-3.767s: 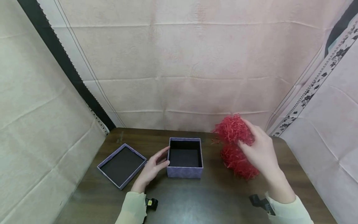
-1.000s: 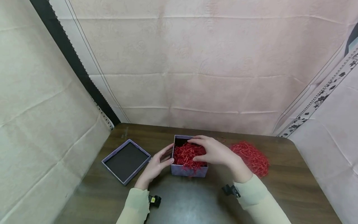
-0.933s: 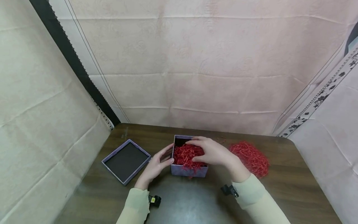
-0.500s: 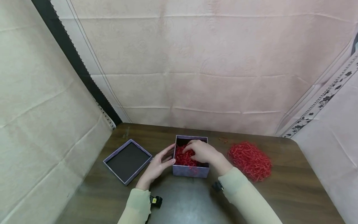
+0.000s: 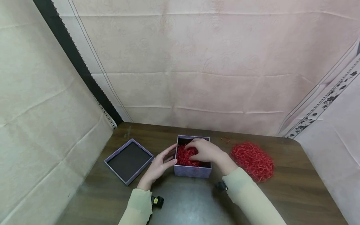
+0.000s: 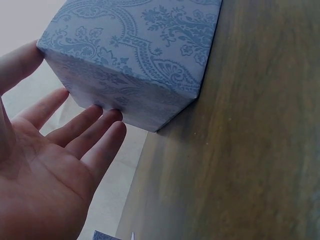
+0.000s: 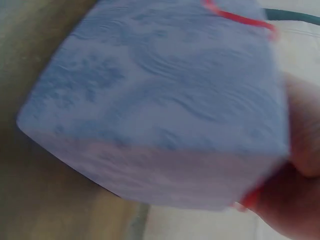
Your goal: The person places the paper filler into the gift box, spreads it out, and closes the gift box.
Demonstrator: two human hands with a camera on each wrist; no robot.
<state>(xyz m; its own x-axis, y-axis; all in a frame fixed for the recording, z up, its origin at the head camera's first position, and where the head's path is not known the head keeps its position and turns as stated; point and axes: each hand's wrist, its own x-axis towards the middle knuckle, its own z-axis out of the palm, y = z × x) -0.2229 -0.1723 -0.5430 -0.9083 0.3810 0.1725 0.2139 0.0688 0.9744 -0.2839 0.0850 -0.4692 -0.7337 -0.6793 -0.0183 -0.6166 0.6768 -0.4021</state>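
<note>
A purple patterned gift box point(image 5: 192, 171) with a black inside stands on the table, partly filled with red shredded paper point(image 5: 184, 156). My left hand point(image 5: 159, 165) steadies it from the left: in the left wrist view the straight fingers point(image 6: 82, 132) touch its side wall, the thumb at a corner. From the right, my right hand point(image 5: 207, 151) reaches over the rim, fingers and thumb curved around shreds inside. The right wrist view is blurred; it shows the box's outer wall point(image 7: 160, 90) and a few red strands over the edge, with most of the hand's fingers hidden.
The box lid point(image 5: 129, 162) lies upturned to the left, dark inside up. Right of the box sits a second pile of red shredded paper point(image 5: 253, 161), near the right sleeve. Loose strands point(image 5: 225, 140) lie by the table's back edge. Cloth walls point(image 5: 202, 62) enclose the table.
The right hand has carried one clump of shredded paper from the right into the box, then sunk deeper into it; strands over the front edge went in. The left hand stays on the box.
</note>
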